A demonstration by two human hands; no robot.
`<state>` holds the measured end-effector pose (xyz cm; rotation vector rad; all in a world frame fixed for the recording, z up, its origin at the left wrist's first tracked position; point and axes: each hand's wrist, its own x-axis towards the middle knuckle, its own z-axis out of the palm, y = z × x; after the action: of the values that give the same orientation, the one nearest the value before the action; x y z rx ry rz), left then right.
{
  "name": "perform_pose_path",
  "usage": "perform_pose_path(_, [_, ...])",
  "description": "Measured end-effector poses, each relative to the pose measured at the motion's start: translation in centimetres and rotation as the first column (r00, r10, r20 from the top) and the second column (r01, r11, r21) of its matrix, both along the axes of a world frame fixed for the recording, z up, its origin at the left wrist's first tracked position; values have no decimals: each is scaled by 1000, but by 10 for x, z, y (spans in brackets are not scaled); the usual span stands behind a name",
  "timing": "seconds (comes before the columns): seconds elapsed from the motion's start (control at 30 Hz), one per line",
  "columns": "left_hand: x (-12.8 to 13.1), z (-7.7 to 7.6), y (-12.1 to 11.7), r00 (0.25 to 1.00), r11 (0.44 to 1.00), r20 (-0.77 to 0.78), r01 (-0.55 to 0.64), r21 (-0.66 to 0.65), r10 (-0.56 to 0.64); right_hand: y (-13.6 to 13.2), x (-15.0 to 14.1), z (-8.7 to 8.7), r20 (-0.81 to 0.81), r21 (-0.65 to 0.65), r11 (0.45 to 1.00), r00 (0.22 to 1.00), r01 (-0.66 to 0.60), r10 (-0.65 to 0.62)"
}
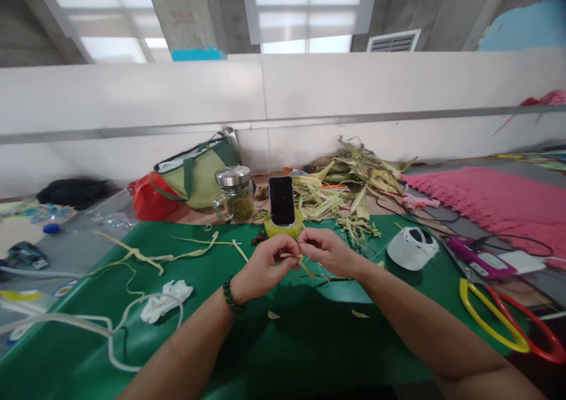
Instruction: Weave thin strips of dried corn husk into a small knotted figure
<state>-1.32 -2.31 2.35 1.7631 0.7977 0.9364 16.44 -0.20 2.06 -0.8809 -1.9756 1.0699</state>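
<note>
My left hand, with a dark bead bracelet at the wrist, is closed in a pinch on a pale strip of husk. Its fingertips meet those of my right hand, also pinched on the strip, which hangs down below the fingers. Just behind the hands a phone leans upright in a yellow-green holder. Two small husk scraps, one on the left and one on the right, lie on the green mat beneath my forearms.
Corn husks are heaped at the back. A glass jar mug and a green bag stand back left. White tissue and cable lie left. To the right are a white roll, red-yellow scissors and a purple device.
</note>
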Motion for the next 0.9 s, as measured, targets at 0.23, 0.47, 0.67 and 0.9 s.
perform_pose_path(0.23, [-1,-3,1,997,995,23,-77,57,76,1,-7,-5,-109,-34,997,991,76,-79])
perform_pose_path(0.47, [3,-4,3,995,973,81,-31,-230,50,-7,-6,-8,16,491,849,972,195,-233])
perform_pose_path(0.67, [1,-4,2,986,982,95,-123,-145,137,-9,-6,-12,48,613,773,969,162,-241])
perform_pose_path(0.9, [6,-8,1,962,954,46,-273,122,270,-10,2,2,-112,502,801,943,326,-314])
